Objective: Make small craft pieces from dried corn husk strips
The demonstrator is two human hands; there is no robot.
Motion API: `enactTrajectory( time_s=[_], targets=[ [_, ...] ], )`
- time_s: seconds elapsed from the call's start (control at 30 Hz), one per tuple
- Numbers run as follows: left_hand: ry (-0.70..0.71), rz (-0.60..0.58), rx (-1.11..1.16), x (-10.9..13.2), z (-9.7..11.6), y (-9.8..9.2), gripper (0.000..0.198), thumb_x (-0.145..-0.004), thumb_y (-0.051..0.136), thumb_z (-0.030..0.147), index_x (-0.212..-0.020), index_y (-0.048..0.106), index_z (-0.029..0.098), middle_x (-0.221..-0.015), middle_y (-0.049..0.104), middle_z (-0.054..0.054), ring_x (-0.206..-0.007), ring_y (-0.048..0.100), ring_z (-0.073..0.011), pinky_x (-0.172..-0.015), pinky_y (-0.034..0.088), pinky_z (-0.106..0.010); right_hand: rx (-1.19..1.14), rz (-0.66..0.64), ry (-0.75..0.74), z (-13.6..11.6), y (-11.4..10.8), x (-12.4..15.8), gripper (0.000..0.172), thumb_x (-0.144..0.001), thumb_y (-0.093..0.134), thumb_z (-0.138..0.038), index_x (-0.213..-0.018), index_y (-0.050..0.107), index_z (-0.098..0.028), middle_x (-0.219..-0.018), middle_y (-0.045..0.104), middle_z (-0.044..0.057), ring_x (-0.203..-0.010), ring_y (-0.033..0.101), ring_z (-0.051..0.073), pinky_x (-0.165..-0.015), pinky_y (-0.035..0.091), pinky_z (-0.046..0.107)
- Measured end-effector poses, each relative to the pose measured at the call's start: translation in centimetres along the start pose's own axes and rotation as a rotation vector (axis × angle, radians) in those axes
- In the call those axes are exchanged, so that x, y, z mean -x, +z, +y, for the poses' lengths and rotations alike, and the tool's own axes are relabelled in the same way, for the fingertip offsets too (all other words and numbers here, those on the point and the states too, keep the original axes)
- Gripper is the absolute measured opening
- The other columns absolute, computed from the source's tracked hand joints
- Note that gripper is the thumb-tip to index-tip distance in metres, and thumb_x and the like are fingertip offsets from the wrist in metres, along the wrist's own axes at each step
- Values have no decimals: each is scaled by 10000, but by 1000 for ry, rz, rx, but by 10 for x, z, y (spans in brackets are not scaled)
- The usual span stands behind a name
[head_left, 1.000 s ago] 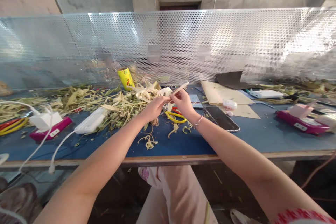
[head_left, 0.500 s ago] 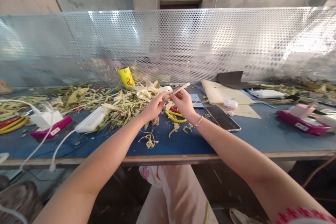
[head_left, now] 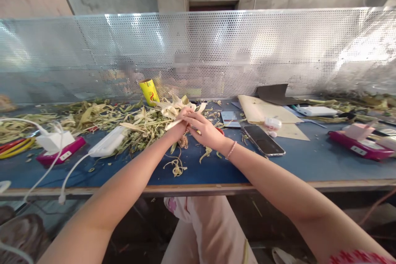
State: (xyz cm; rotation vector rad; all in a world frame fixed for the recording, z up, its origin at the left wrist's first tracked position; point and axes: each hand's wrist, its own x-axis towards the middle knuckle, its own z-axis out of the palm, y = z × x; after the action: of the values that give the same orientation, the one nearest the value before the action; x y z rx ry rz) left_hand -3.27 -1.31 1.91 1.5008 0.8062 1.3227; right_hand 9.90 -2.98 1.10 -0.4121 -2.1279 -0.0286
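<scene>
Both hands meet over the front of a heap of dried husks and leaves [head_left: 145, 132]. My left hand [head_left: 183, 123] is closed around a pale husk strip [head_left: 173, 124], whose end sticks out to the left. Across it lies my right hand [head_left: 202, 128], its fingers stretched over the left hand's fingers and the strip. What lies beneath the right palm is hidden. Pale curled husks [head_left: 173, 107] are just behind the hands, and a curled scrap [head_left: 177, 169] lies in front on the blue table [head_left: 198, 171].
A yellow tube [head_left: 149, 92] stands behind the heap. On the right are a phone [head_left: 264, 141], a card [head_left: 230, 119], brown paper [head_left: 256, 109] and a magenta power strip [head_left: 359, 146]. At left sit a white power bank [head_left: 108, 142] and another magenta strip [head_left: 69, 152]. A perforated screen [head_left: 198, 49] runs behind.
My right hand has moved left and turned palm down over my left hand. The strip that pointed up to the right now points left. The card and red-yellow loop are differently uncovered.
</scene>
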Motion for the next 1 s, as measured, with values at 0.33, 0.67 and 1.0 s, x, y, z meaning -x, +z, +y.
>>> enactTrajectory(
  time_s=[0.33,0.67,1.0],
  targets=[
    [-38,-91,225,1,8,-2,213,-758,535,372,-773,413,198,-549,424,73,-323,223,-2,-341,109,-154,75,227,292,20,-13,3,281,-764,452,-129,-1029,492,-210,-989,461,83,-798,500,147,-761,486,349],
    [-103,-183,280,-2,2,-7,152,-779,507,325,-829,437,200,-529,464,46,-341,329,-43,-360,233,-168,46,160,370,32,-10,3,202,-791,430,-145,-935,564,-194,-922,530,67,-875,517,169,-804,435,340],
    [-49,-305,276,4,13,-5,203,-764,537,317,-923,436,241,-597,504,37,-349,269,-19,-355,156,-149,103,321,398,40,-18,2,243,-763,482,-144,-871,681,-231,-736,434,27,-711,455,136,-679,432,302]
  ],
)
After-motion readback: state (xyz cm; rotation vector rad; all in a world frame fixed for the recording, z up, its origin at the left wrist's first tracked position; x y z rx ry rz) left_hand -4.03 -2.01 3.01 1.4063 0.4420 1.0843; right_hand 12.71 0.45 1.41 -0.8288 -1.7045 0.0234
